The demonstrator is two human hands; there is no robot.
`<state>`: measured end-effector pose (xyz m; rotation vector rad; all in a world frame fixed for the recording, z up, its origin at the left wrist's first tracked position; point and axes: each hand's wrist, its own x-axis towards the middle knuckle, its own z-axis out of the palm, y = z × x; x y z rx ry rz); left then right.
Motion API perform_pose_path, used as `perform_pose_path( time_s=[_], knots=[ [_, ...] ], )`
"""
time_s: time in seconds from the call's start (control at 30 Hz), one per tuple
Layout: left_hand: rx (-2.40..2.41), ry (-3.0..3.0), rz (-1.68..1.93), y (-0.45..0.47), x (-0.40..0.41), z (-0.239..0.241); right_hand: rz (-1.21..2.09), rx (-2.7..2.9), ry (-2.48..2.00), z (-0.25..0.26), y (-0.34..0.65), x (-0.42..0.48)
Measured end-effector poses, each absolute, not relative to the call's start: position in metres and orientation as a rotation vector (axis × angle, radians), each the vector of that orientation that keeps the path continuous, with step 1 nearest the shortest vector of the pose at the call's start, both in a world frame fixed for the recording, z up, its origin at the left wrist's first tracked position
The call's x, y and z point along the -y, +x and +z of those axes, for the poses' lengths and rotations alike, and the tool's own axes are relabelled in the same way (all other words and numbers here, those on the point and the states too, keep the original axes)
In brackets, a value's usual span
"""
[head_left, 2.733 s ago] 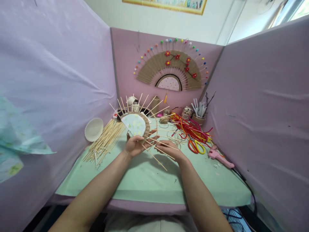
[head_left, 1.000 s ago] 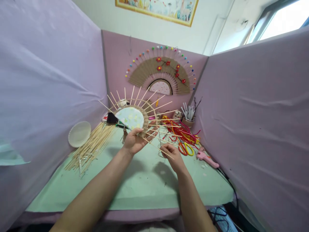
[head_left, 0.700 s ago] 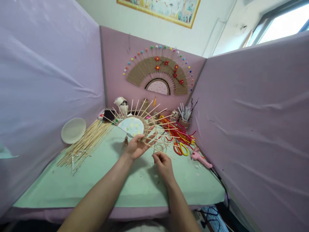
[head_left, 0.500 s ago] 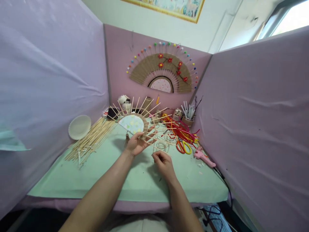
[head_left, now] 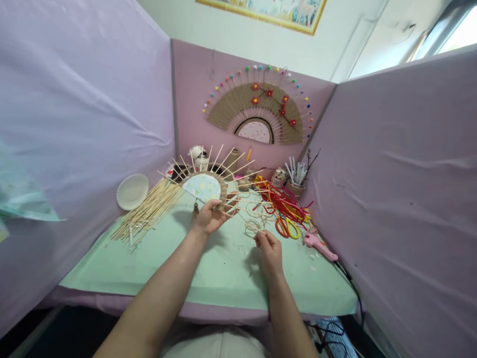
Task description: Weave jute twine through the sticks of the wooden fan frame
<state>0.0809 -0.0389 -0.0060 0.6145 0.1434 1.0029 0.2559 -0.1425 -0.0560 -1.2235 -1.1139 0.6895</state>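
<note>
A half-round fan frame (head_left: 202,187) is held above the table, its pale floral centre edged with brown twine and thin sticks fanning outward. My left hand (head_left: 210,216) grips it at the lower right of its twine border, fingers behind the sticks. A small tassel (head_left: 196,211) hangs below its straight edge. To the right, my right hand (head_left: 269,248) pinches a thin twine strand, which appears to run up toward the fan. Loose coils of twine (head_left: 255,226) lie on the table just behind my right hand.
Bundled sticks (head_left: 151,209) and a white plate (head_left: 132,192) are at left. At right lie scissors (head_left: 286,227), red and yellow pipe cleaners (head_left: 283,199) and a pink glue gun (head_left: 320,247) with its cord. A finished fan (head_left: 257,107) hangs on the back panel.
My right hand has moved right, away from the fan, pulling the strand out. My left hand keeps its grip on the fan frame. The camera view has shifted slightly.
</note>
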Motion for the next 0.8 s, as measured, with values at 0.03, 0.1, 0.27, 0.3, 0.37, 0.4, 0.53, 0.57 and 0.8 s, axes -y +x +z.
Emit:
perform_pose_path(
  time_s=[0.03, 0.1, 0.27, 0.3, 0.37, 0.4, 0.53, 0.57, 0.8],
  knots=[
    [-0.143, 0.616, 1.007, 0.080, 0.038, -0.006, 0.702, 1.047, -1.189, -0.056, 0.257, 0.142],
    [-0.154, 0.629, 1.003, 0.079, 0.037, -0.006, 0.730, 0.944, -1.117, -0.056, 0.259, 0.141],
    [-0.201, 0.687, 1.001, 0.082, 0.038, -0.007, 0.644, 0.880, -1.037, -0.058, 0.260, 0.143],
    [-0.206, 0.691, 1.017, 0.083, 0.039, -0.007, 0.589, 0.901, -1.042, -0.059, 0.259, 0.145],
    [-0.217, 0.690, 1.058, 0.085, 0.040, -0.006, 0.484, 0.980, -1.072, -0.060, 0.258, 0.149],
    [-0.223, 0.686, 1.077, 0.085, 0.040, -0.006, 0.455, 1.034, -1.092, -0.060, 0.256, 0.150],
    [-0.234, 0.654, 1.129, 0.086, 0.039, -0.004, 0.513, 1.330, -1.129, -0.057, 0.249, 0.155],
    [-0.225, 0.647, 1.133, 0.085, 0.039, -0.004, 0.534, 1.406, -1.132, -0.056, 0.247, 0.155],
    [-0.183, 0.649, 1.083, 0.088, 0.042, -0.007, 0.546, 1.710, -1.088, -0.050, 0.228, 0.148]
  ],
)
